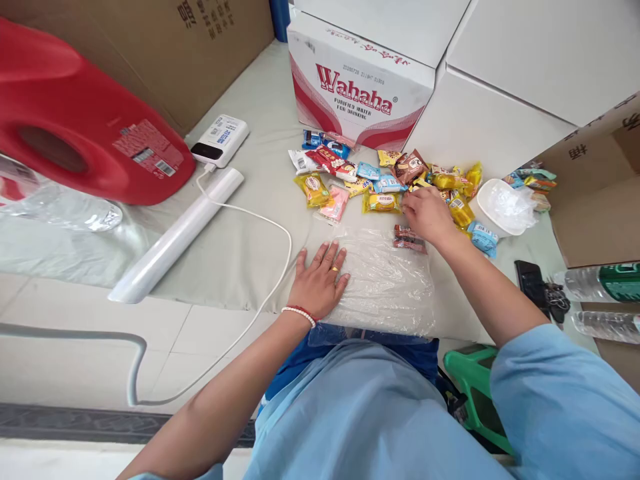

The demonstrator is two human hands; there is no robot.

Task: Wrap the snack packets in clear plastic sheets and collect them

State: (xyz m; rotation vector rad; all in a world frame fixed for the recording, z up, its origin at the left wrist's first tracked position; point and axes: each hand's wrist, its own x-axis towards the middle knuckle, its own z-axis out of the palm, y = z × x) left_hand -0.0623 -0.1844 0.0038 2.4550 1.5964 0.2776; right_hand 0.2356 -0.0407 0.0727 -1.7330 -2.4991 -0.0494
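Observation:
My left hand lies flat with its fingers spread, at the left edge of a clear plastic sheet or bag on the cloth-covered table. My right hand reaches into a pile of small wrapped snacks, its fingers curled downward. Whatever is under those fingers is hidden by the hand. A yellow snack packet is just left of the fingertips, and dark brown packets rest on the plastic below the hand. Other packets include a pink one, a brown one and a blue one.
Behind the snacks stands a Wahaha water carton. A white bowl holding crumpled clear plastic is at the right. To the left are a power bank with a white cable, a plastic roll and a big red jug.

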